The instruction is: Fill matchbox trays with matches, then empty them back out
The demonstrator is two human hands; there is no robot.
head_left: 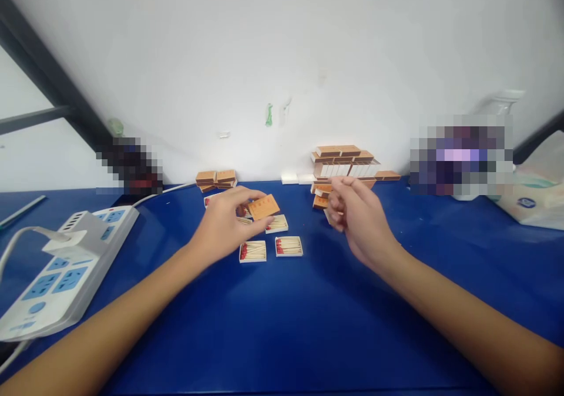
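My left hand (229, 220) is closed on an orange matchbox (264, 207), gripped between thumb and fingers above the table. Whether a tray sits inside it I cannot tell. Below and around that hand lie open white trays of red-tipped matches, among them a front left tray (252, 251), a front right tray (289, 246) and one behind them (277, 224). My right hand (356, 214) is raised with curled fingers beside a stack of matchboxes (343, 153). A pale edge shows under its fingertips; what it belongs to is hidden.
A white power strip (73, 272) with a plugged-in adapter stands at the left. Small piled matchboxes (215, 178) and white trays (297, 179) sit along the wall. At the right are a blurred-out object (458, 155) and a tissue pack (533, 190).
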